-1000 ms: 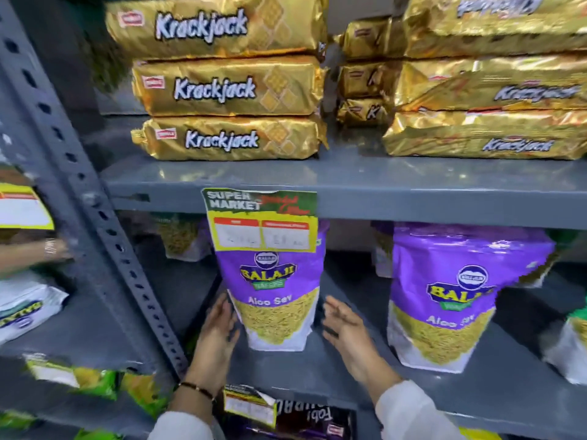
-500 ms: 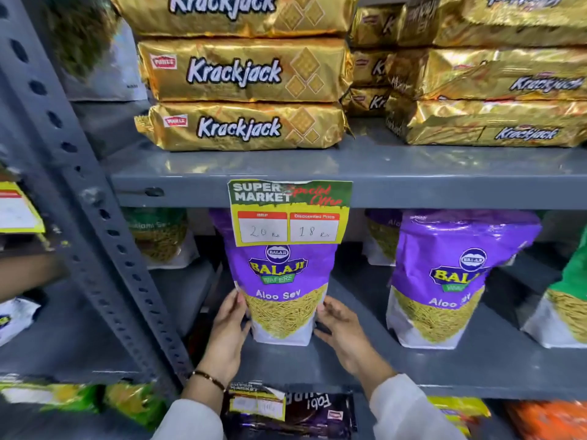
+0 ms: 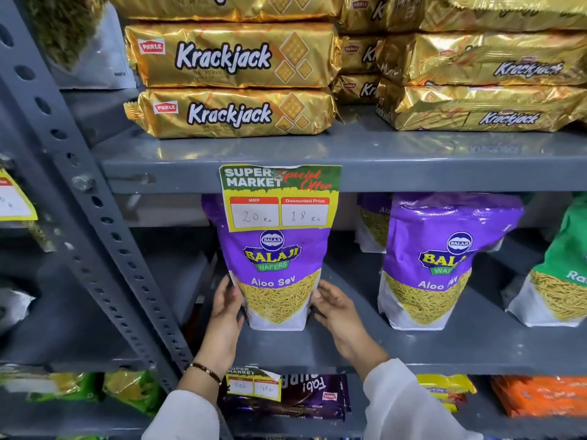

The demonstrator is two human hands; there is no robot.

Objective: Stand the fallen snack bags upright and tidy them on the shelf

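A purple Balaji Aloo Sev bag (image 3: 274, 274) stands upright at the left of the grey middle shelf (image 3: 413, 347). My left hand (image 3: 225, 315) lies flat against its lower left side and my right hand (image 3: 340, 315) against its lower right edge, so the bag sits between both palms. A second purple Aloo Sev bag (image 3: 438, 265) stands upright to the right, leaning slightly. Another purple bag (image 3: 373, 223) shows behind it. A green snack bag (image 3: 559, 281) stands at the far right edge, partly cut off.
A price tag (image 3: 279, 198) hangs from the shelf above and covers the held bag's top. Gold Krackjack packs (image 3: 232, 112) are stacked on the upper shelf. A perforated grey post (image 3: 95, 223) runs diagonally at left. More packets fill the lower shelf (image 3: 286, 398).
My hands closed in from beside the bag onto its two sides. The view has moved closer and slightly right; the bag stands in the same spot.
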